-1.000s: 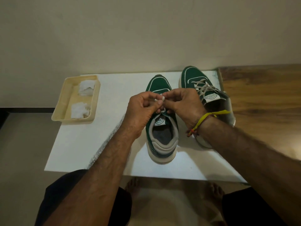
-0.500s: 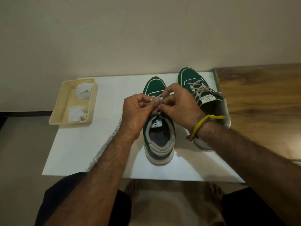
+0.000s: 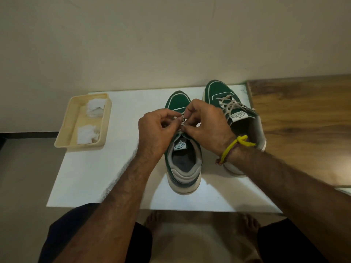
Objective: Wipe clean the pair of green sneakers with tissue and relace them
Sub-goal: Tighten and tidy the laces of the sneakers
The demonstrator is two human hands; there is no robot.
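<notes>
Green sneaker (image 3: 183,164) stands toe-away at the middle of the white surface (image 3: 95,177), its pale lace (image 3: 182,120) pinched from both sides: the left hand (image 3: 157,130) and the right hand (image 3: 207,126) meet over the tongue, fingers curled round the lace. The second sneaker (image 3: 235,114), already laced, sits just to its right. Further left, a cream tray (image 3: 62,137) holds two tissue wads (image 3: 86,133).
</notes>
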